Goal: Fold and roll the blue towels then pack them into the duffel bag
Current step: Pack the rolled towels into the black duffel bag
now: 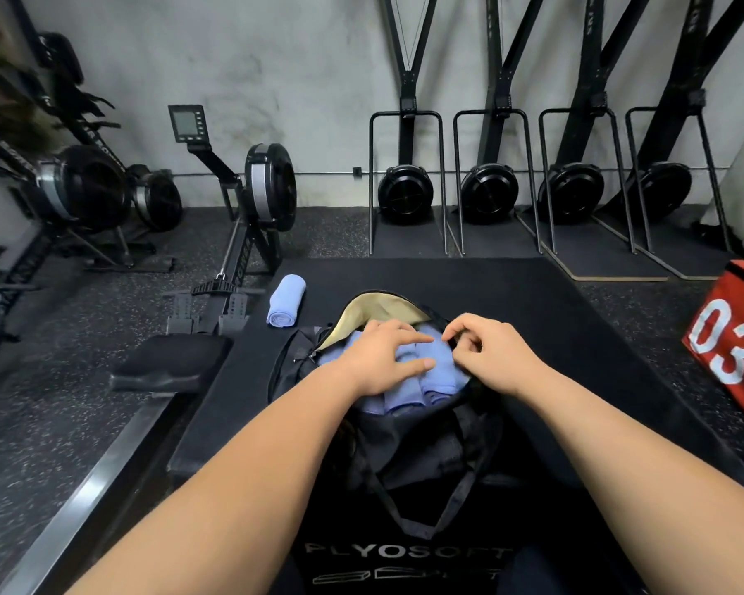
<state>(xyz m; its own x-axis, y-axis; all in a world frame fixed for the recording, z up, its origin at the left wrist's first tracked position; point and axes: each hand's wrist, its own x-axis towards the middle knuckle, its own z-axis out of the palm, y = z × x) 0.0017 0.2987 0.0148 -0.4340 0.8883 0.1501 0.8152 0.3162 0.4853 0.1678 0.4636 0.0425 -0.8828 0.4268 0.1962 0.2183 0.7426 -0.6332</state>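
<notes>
- Platform (404,556), black, padded, white lettering on the near face; its flat top runs away from the viewer and bears the bag.
- Duffel bag (426,444), black, lying on the platform top with its mouth unzipped and facing up; carry strap (417,526) hangs in a loop over the near edge.
- Rolled blue towels (441,373), several, packed side by side inside the bag, ends toward the viewer.
- Left hand (383,358), fingers straight and spread, pressing down on the packed towels.
- Right hand (486,354), fingers curled, thumb and forefinger pinching the bag's right rim.
- Lining (379,309), beige, showing on the raised far flap of the bag.
- Single rolled towel (286,300), blue, lying on the platform top near its far left corner, apart from the bag.
- Floor (39,423), dark rubber with pale flecks, around the platform.
- Rowing machine (250,216), black, just left of the platform, rail and seat running toward the viewer; more rowers (82,186) farther left, partly blurred.
- Red box (731,332), white "03" on its side, on the floor at right.
- Ski trainers (490,191), four, black, in a row against the back wall.
- Wall (276,58), grey, mottled concrete.
</notes>
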